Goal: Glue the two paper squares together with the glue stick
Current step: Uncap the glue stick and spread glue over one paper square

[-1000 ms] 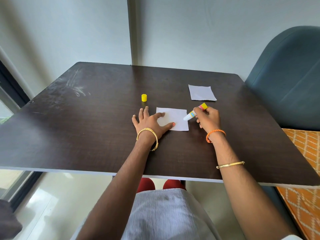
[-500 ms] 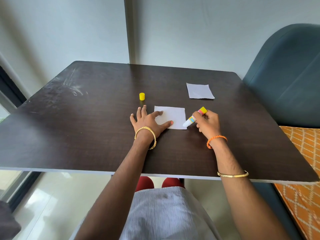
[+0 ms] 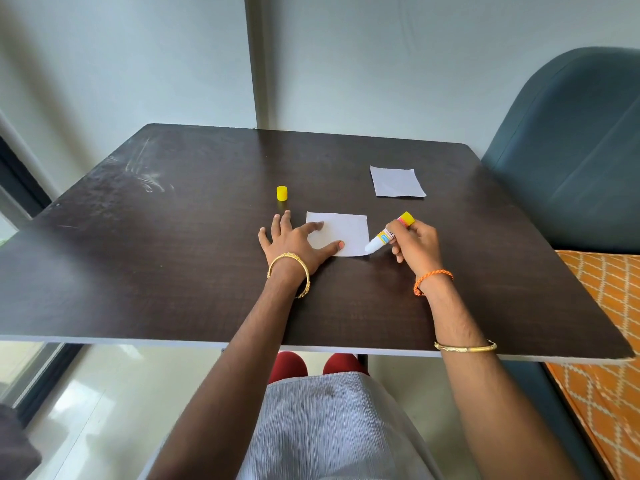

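Yellow cap (image 3: 282, 193) stands upright toward the table (image 3: 138, 271) centre, left of the work. Left hand (image 3: 294, 242) lies flat w/ fingers spread, forefinger and thumb pressing the near paper square (image 3: 346, 233) down at its left edge. Right hand (image 3: 414, 242) pinches the glue stick (image 3: 389, 235) – its white tip has slid from the square's right edge, mid-height, down to the near-right corner over the last sec. So glue is prob. being run along that edge; coverage not finished. Second paper square (image 3: 396, 181) waits untouched toward the far-right corner.
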